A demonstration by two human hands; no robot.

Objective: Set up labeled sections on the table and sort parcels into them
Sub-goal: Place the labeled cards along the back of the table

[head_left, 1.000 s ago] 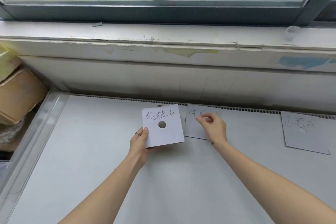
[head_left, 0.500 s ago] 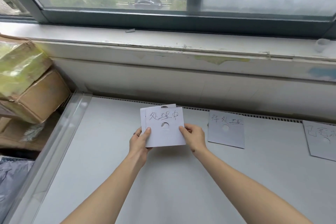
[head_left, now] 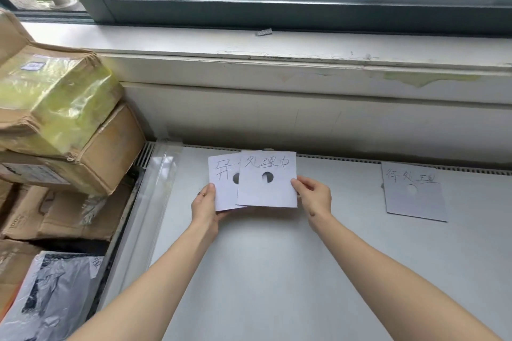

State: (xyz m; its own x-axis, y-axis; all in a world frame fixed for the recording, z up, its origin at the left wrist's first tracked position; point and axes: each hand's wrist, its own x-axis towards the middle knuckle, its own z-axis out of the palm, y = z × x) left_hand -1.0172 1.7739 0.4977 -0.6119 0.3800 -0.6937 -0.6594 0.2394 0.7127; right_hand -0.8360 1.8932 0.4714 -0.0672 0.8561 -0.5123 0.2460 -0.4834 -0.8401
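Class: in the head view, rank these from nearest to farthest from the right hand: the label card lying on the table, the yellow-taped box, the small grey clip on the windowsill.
From the right hand:
1. Label card, on its right.
2. Grey clip, up on the sill.
3. Yellow-taped box, far left.

A pale grey bench [head_left: 277, 271] runs up to a white wall [head_left: 304, 124] whose paint is chipped and peeling under a worn white sill [head_left: 194, 41]. Above the sill a dark-framed window [head_left: 249, 11] lets in soft daylight, with railing bars and greenery outside. A clear strip [head_left: 149, 202] edges the bench's left side.
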